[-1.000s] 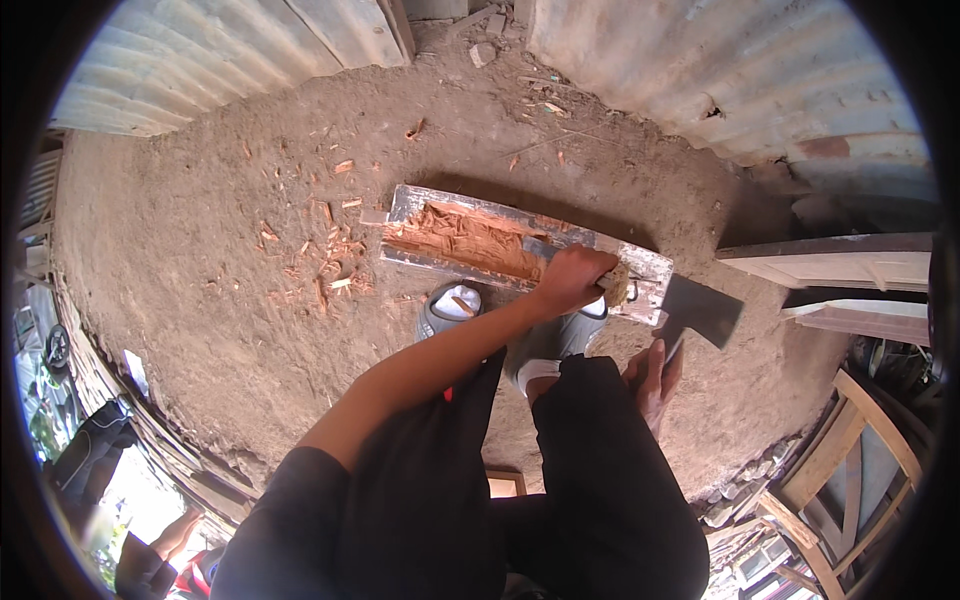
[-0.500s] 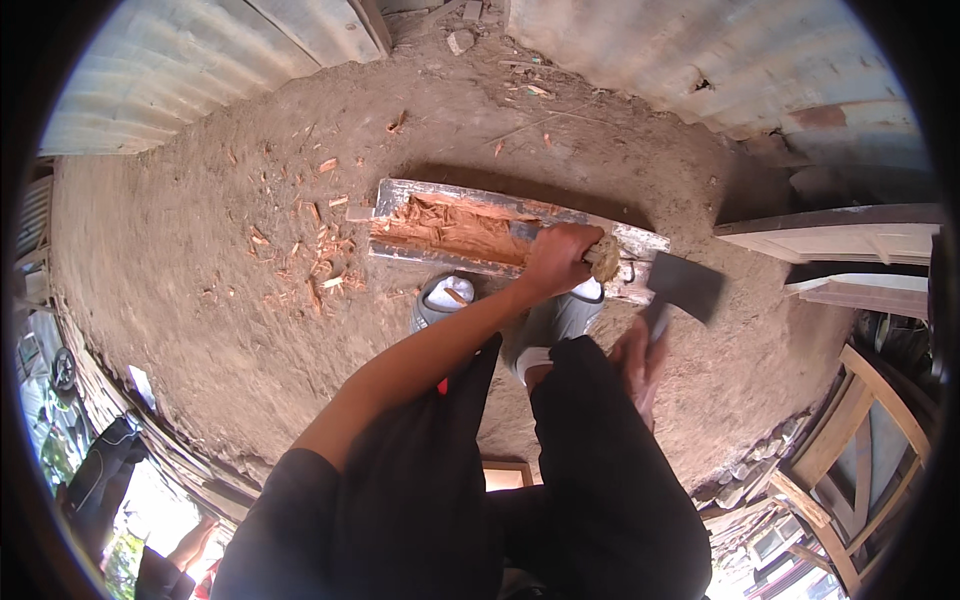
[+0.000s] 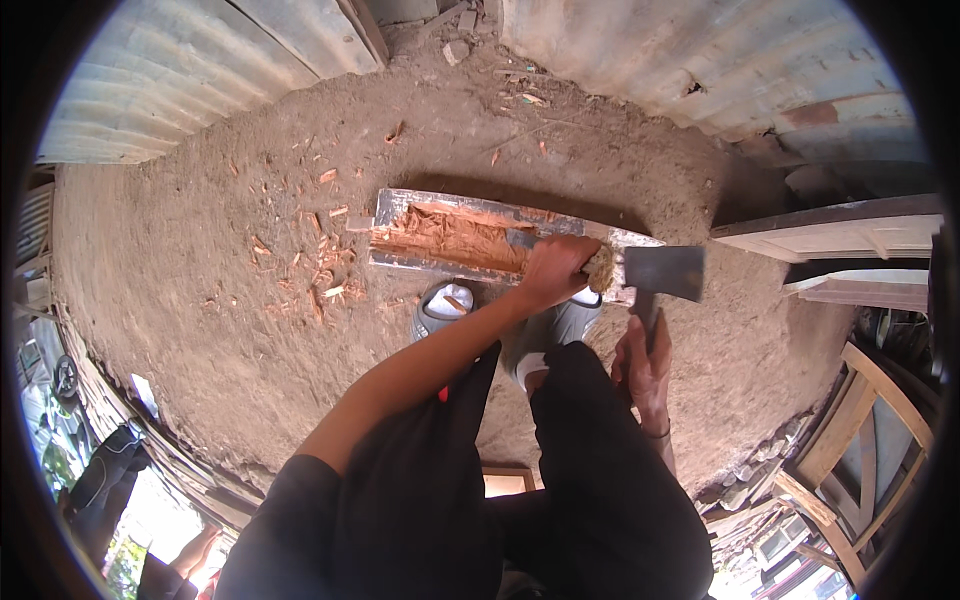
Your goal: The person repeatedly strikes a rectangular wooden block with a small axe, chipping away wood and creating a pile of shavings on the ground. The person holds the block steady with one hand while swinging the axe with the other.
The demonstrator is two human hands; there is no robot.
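Note:
A long wooden block [image 3: 450, 236] with a reddish hollow cut into it lies on the dirt in front of my feet. My left hand [image 3: 556, 272] is closed around a chisel [image 3: 521, 238], its metal blade slanting into the right part of the hollow. The frayed butt of its handle shows past my fist. My right hand [image 3: 645, 366] grips the handle of a hatchet [image 3: 664, 272]. The broad dark hatchet head is just right of the chisel butt, with a small gap between them in the picture. Over the block's right end the hatchet hides part of the wood.
Wood chips [image 3: 325, 275] litter the ground left of the block. My shoes [image 3: 440, 305] stand close against its near side. Corrugated metal sheets [image 3: 700, 60] rise at the back, wooden panels [image 3: 830, 232] lie at the right, and a wooden frame [image 3: 865, 460] leans at the lower right.
The hatchet has swung left, its head now nearer the chisel butt and turned more level. My left hand stays on the chisel in nearly the same place.

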